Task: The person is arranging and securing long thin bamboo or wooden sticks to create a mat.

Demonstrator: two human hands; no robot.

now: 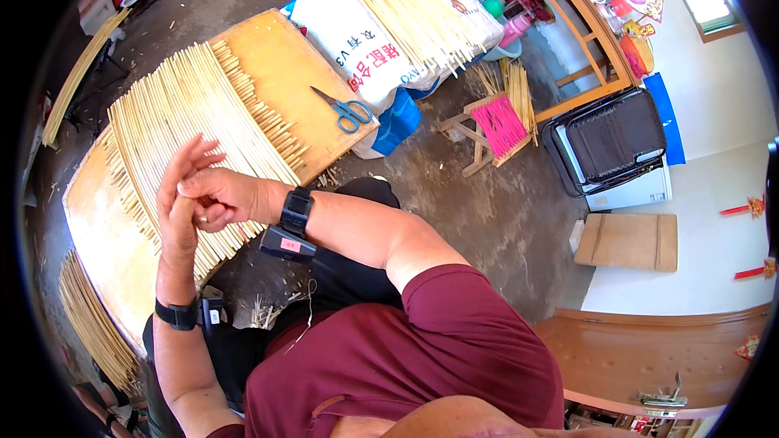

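Above pale sticks (174, 105) laid side by side on the counter (284, 45), seemingly to keep them aligned, I raise my left hand (172, 199), fingers loosely spread, against my right hand (231, 195), whose fingers curl, pinching what I cannot tell.

1 mat of thin, pale straw-coloured stalks (207, 105) lies flat on the wooden board (280, 53). The stalks sit closely side by side, running diagonally from upper left to lower right. Along its 2 long sides, ragged stalk ends jut out crosswise, unevenly long; part of its lower middle is hidden.
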